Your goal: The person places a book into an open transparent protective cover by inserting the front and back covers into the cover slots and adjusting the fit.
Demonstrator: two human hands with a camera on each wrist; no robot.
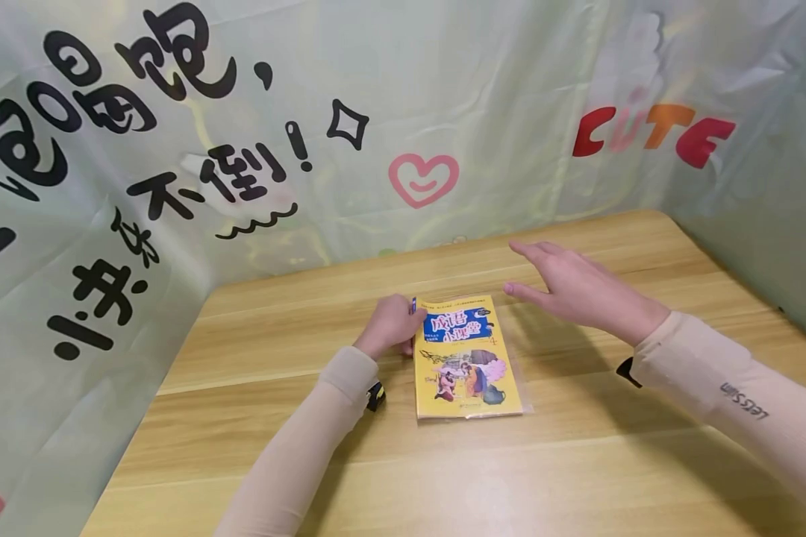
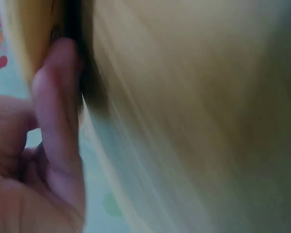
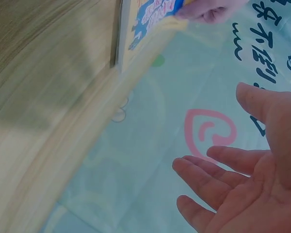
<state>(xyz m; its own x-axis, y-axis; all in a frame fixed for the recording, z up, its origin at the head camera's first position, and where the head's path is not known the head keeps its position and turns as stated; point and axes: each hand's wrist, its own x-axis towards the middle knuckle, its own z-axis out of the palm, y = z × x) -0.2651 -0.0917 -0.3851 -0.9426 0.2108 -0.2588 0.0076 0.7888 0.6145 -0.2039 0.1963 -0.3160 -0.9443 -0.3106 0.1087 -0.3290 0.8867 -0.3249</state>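
Note:
A yellow book [image 1: 466, 380] with a blue title panel lies near the middle of the wooden table. At its upper left edge, my left hand [image 1: 392, 324] pinches it with the thumb on the cover. In the left wrist view the fingers [image 2: 58, 111] press against the book's edge, close up and blurred. My right hand [image 1: 578, 291] is raised to the right of the book, apart from it, fingers extended. The right wrist view shows that hand [image 3: 237, 179] palm in sight with nothing in it, and the book [image 3: 145, 22] beyond with the left hand [image 3: 208, 8] at its corner.
The wooden table [image 1: 255, 350] has a rounded far right corner. Behind it hangs a pale green cloth backdrop [image 1: 510, 97] with black lettering, a pink heart [image 1: 423, 180] and the word CUTE. Another cloth side stands close along the table's right edge.

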